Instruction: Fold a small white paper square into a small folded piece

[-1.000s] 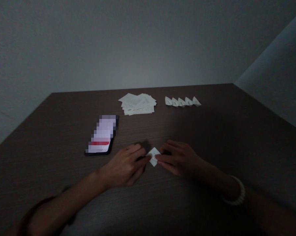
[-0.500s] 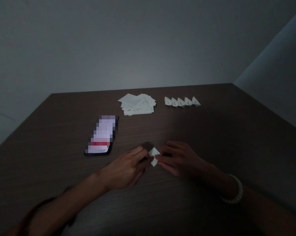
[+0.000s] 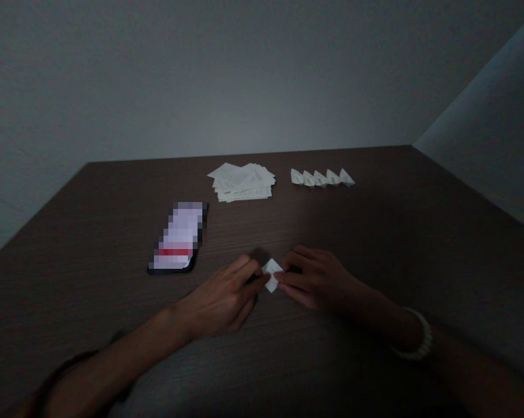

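A small white folded paper [image 3: 271,274] sits low on the dark wood-grain table [image 3: 353,203], pinched between both hands. My left hand [image 3: 221,301] grips its left side with the fingertips. My right hand [image 3: 314,280] holds its right side, fingers closed on the paper. Part of the paper is hidden by my fingers, so its exact folds cannot be made out. A pale bangle [image 3: 414,337] circles my right wrist, and a dark band [image 3: 65,371] circles my left wrist.
A phone [image 3: 178,237] with a pixelated screen lies left of my hands. Farther back stand a loose stack of white paper sheets [image 3: 242,183] and a row of several small folded paper boats [image 3: 322,177]. Walls [image 3: 262,75] rise behind the table's far edge.
My left fingers have shifted slightly on the folded paper, which stays between both hands. The view has moved a little; the objects farther back have not visibly moved on the table.
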A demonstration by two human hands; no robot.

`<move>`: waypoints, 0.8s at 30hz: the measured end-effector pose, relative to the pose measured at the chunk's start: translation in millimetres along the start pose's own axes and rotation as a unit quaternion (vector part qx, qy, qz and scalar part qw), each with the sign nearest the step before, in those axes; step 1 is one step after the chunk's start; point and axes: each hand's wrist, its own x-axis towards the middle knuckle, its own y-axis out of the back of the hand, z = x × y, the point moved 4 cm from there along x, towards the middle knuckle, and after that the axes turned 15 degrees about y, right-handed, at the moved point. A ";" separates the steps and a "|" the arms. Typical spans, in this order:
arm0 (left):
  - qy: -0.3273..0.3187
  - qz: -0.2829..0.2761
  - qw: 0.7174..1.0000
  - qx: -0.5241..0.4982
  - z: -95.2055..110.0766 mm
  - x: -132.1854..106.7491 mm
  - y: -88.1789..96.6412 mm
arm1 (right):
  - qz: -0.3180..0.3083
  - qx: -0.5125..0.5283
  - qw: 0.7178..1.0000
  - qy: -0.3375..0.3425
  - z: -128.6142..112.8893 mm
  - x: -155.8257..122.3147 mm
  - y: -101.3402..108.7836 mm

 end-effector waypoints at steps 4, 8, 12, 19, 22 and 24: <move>0.001 0.018 0.999 0.034 -0.4 -1.1 -0.6 | 0.002 0.000 1.000 -0.006 -0.4 0.0 0.9; 0.004 0.033 0.998 0.051 -1.7 -1.2 0.3 | -0.001 -0.002 1.000 -0.009 -0.4 -0.2 0.4; 0.006 0.060 0.997 0.055 -2.6 -2.3 0.8 | -0.003 -0.010 1.000 -0.008 0.1 0.3 0.0; -0.027 0.068 0.997 0.039 2.0 -4.3 1.6 | -0.012 -0.009 1.000 -0.008 0.9 0.5 -0.1; -0.046 0.007 0.999 0.019 4.0 -2.5 -1.7 | -0.010 -0.012 1.000 -0.007 0.8 1.0 0.1; -0.044 -0.013 0.999 0.016 3.7 -1.2 -2.7 | -0.008 -0.019 1.000 -0.003 0.4 1.2 0.7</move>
